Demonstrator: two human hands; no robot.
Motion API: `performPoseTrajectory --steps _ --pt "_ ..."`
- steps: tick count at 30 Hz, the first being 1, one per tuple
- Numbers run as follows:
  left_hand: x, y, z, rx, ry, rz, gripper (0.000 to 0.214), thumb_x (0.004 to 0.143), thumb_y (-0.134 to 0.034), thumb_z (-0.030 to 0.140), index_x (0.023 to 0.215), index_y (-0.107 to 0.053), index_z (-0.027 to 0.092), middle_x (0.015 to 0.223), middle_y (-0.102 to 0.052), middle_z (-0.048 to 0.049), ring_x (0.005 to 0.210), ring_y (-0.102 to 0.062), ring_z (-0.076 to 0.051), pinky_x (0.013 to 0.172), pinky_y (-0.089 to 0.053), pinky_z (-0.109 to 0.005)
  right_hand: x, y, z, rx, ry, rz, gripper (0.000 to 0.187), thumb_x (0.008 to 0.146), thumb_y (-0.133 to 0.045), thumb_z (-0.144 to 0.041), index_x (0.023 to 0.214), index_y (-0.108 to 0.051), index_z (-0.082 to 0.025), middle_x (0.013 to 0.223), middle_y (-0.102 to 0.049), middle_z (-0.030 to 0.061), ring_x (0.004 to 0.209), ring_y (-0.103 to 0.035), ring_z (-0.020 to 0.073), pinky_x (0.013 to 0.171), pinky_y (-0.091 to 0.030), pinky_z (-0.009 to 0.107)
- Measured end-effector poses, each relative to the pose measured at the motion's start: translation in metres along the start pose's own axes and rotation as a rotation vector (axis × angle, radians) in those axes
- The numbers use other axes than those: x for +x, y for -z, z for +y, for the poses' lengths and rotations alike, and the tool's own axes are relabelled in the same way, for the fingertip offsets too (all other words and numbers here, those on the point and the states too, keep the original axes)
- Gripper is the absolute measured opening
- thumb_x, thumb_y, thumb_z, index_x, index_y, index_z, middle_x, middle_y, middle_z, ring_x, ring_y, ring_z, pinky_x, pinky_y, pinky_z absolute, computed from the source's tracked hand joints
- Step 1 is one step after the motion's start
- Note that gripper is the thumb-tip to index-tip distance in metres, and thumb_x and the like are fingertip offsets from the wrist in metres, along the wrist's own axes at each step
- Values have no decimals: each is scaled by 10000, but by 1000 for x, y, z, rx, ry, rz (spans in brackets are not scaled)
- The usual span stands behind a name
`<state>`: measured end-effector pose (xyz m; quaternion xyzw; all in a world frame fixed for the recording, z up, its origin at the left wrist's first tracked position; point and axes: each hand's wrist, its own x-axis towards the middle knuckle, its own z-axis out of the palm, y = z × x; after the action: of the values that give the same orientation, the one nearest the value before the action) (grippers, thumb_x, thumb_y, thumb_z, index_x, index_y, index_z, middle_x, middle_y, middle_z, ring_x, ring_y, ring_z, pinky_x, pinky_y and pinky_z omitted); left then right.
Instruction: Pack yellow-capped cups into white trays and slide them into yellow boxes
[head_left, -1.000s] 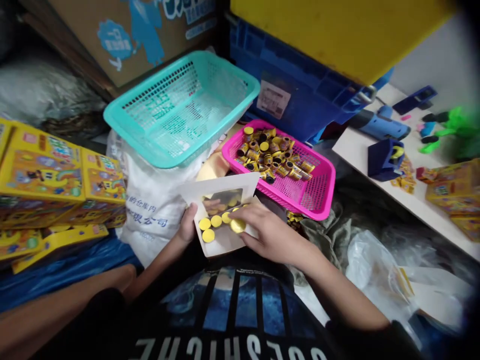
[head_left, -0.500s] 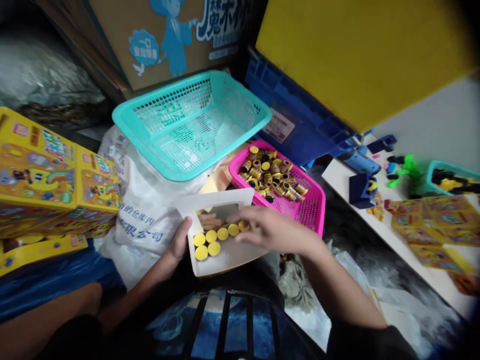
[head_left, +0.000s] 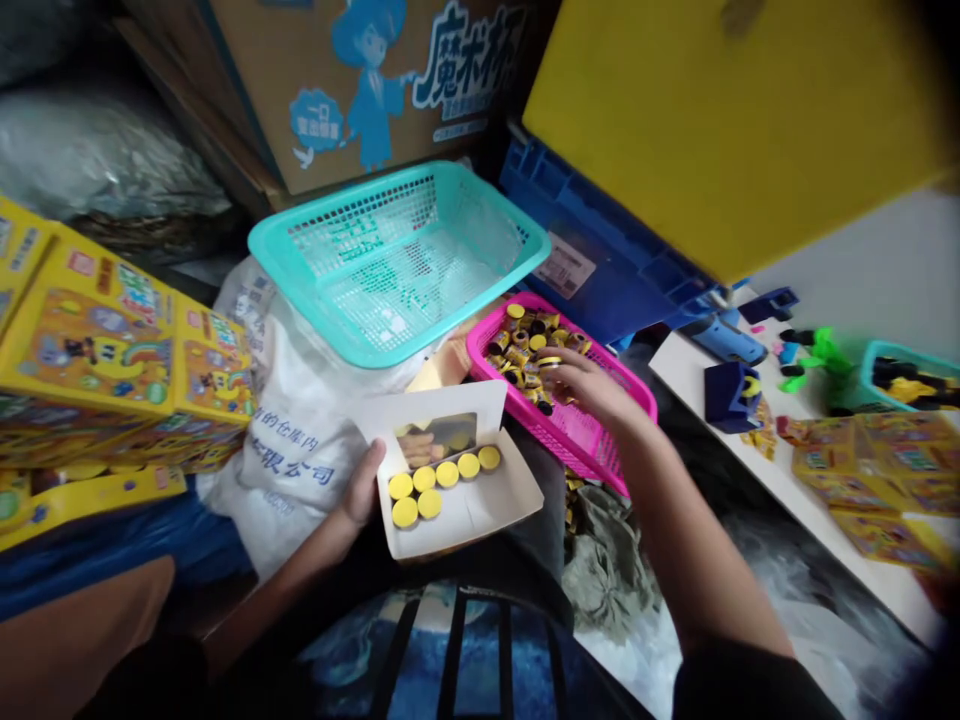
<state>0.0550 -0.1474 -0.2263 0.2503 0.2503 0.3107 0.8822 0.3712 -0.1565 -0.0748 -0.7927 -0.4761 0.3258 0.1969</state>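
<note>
My left hand [head_left: 358, 492] grips the left edge of a small white open box [head_left: 480, 507], thumb on top and fingers showing through the window in its raised lid. Several yellow-capped little bottles [head_left: 436, 482] stand upright in two rows in the box. My right hand [head_left: 583, 385] reaches into the pink basket [head_left: 592, 445], fingers curled down onto the pile of small yellow and black bottles [head_left: 529, 345]. Motion blur hides whether it holds one.
A turquoise basket [head_left: 315, 290] sits on a white sack [head_left: 289, 440] behind the box. Yellow printed cartons [head_left: 97, 350] are stacked at left. A blue crate [head_left: 600, 250], a yellow panel and a cardboard box stand behind. A white board [head_left: 810, 500] at right carries small toys and packets.
My right hand left the white box, where it set a bottle in the back row, and moved up and right into the pink basket. The left hand kept holding the box.
</note>
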Motion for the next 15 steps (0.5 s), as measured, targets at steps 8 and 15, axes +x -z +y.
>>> performPoseTrajectory --steps 8,15 --pt "-4 -9 3 75 -5 36 720 849 -633 716 1227 -742 113 1214 -768 -197 1262 -654 -417 1087 -514 -543 -89 -42 -61 -435 656 -532 232 885 -675 -157 1115 -706 -170 1131 -726 115 1059 -668 258 919 -530 391" --pt "-4 -2 -1 109 -13 15 757 810 -648 757 1216 -755 128 1245 -755 -200 1308 -616 -433 1101 -501 -560 -73 -101 -60 -730 711 -611 481 828 -825 -262 1254 -665 -105 1271 -691 191 1151 -646 315 922 -508 395"
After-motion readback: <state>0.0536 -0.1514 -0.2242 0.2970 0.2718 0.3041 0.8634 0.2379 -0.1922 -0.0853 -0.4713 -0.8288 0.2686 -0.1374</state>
